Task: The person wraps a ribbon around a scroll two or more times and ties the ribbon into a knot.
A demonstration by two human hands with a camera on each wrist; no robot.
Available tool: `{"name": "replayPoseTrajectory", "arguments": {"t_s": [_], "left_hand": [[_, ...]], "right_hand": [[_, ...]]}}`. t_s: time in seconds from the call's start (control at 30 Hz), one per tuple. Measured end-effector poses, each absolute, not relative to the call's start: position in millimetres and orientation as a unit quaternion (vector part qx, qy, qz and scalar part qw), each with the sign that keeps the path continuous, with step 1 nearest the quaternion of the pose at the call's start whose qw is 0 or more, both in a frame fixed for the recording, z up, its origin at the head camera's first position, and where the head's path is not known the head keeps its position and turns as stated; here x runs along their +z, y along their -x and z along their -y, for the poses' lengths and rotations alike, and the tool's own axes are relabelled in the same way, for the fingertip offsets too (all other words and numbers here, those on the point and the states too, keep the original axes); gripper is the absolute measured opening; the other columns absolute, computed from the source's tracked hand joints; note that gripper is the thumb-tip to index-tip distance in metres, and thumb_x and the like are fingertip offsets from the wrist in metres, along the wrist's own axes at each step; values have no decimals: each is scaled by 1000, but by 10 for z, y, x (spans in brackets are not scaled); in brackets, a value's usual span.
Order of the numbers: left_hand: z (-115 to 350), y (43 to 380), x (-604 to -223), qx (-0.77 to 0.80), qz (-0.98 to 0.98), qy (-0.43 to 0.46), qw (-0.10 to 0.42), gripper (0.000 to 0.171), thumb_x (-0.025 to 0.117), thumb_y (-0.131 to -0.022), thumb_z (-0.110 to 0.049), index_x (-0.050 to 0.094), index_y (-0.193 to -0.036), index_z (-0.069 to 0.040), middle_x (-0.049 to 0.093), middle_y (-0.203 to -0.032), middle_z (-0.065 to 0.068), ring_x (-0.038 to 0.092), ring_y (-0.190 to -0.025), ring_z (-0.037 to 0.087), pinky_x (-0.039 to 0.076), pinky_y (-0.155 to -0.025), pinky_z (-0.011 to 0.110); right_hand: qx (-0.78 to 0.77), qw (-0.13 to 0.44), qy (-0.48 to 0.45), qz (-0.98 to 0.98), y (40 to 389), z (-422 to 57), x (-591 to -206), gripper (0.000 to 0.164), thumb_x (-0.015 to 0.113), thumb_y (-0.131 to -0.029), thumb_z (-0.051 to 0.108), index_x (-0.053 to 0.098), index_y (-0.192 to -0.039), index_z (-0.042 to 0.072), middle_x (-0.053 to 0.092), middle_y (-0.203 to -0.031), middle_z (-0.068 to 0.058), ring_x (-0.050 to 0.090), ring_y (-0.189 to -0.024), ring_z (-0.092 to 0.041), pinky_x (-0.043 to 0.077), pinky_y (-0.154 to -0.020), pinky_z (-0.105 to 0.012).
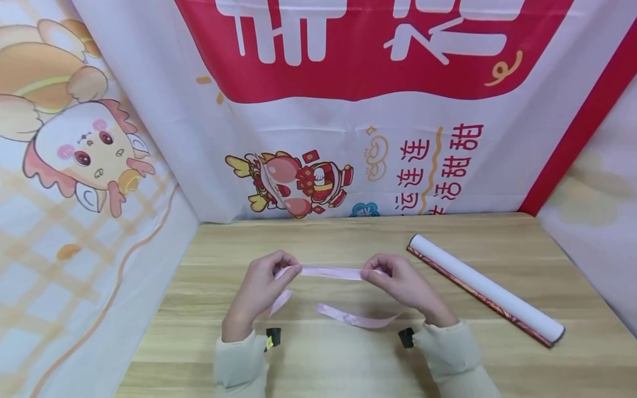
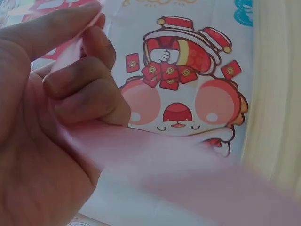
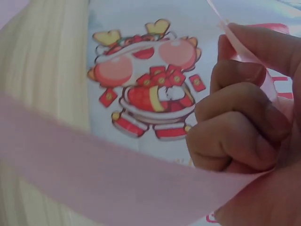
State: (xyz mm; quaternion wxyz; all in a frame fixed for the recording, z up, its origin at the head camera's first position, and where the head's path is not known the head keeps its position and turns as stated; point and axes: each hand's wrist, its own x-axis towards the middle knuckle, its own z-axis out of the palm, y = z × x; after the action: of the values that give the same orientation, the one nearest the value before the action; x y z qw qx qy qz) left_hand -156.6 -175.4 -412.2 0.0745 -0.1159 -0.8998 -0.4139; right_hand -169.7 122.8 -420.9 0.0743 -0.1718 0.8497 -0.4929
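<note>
A pink ribbon point(image 1: 330, 272) runs straight and level between the two hands, over the wooden table. My left hand point(image 1: 264, 282) pinches it between thumb and forefinger, and a short tail point(image 1: 281, 302) hangs below that hand. On the other side my right hand point(image 1: 400, 279) pinches the ribbon the same way. Its longer tail point(image 1: 358, 320) curves back toward the middle. In the left wrist view the ribbon point(image 2: 155, 165) passes through the palm under curled fingers point(image 2: 89, 94). The right wrist view shows the ribbon point(image 3: 108, 174) leaving the palm beneath the curled fingers point(image 3: 235, 113).
To the right, a rolled sheet point(image 1: 490, 290), white with a red patterned edge, lies slantwise on the wooden table point(image 1: 348, 237). Behind the table hangs a printed cloth point(image 1: 308, 121) with a cartoon figure and red lettering. Another printed cloth point(image 1: 94, 265) hangs at the left.
</note>
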Motion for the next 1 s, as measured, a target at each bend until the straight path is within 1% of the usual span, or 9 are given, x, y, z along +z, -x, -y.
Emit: {"name": "replayPoseTrajectory", "arguments": {"t_s": [0.07,0.17,0.3,0.47,0.67,0.9,1.0], "left_hand": [[1790,1567,-4133,-387,911,124,74,9,64,-89,-33,65,-89,-25,62,-82,-11,52,-73,13,46,-68,31],[1841,1579,-4160,-350,926,129,57,6,65,-88,-30,65,-88,-24,62,-83,-13,53,-77,10,47,-75,33],[1933,1603,-4226,-306,942,132,35,5,66,-88,-26,65,-86,-21,63,-84,-12,56,-84,8,48,-83,35],[2080,1608,-4314,-267,955,125,38,7,67,-87,-21,65,-83,-16,63,-81,-9,56,-78,8,49,-78,33],[2193,1594,-4403,-244,961,128,30,6,67,-86,-18,65,-83,-14,63,-79,-6,55,-74,7,49,-74,33],[2245,1581,-4537,-225,967,121,-11,5,66,-87,-17,68,-83,-13,65,-80,-6,58,-76,7,51,-76,31],[2277,1588,-4606,-227,964,136,-24,5,68,-85,-16,70,-82,-13,65,-78,-7,57,-74,5,51,-72,29]], "right_hand": [[-466,60,172,-866,1721,-1281,-4232,28,64,-86,44,66,-93,16,61,-82,0,50,-70,-16,43,-59,-28],[-437,46,171,-882,1736,-1364,-4266,24,65,-86,43,67,-90,19,62,-82,3,51,-70,-14,45,-59,-29],[-408,43,173,-896,1737,-1494,-4289,18,66,-87,35,67,-88,18,62,-81,4,52,-70,-13,47,-60,-30],[-367,40,162,-915,1729,-1702,-4260,14,67,-86,31,67,-87,17,63,-81,5,54,-72,-13,48,-64,-30],[-337,28,144,-930,1694,-2043,-4216,17,66,-86,32,68,-89,15,61,-81,2,50,-73,-15,44,-63,-32],[-306,68,84,-946,1590,-2502,-4233,32,64,-87,42,67,-98,12,62,-91,-3,50,-80,-18,41,-67,-33],[-301,66,73,-949,1540,-2672,-4285,35,64,-86,43,68,-97,10,61,-87,-4,49,-77,-18,41,-65,-32]]}}
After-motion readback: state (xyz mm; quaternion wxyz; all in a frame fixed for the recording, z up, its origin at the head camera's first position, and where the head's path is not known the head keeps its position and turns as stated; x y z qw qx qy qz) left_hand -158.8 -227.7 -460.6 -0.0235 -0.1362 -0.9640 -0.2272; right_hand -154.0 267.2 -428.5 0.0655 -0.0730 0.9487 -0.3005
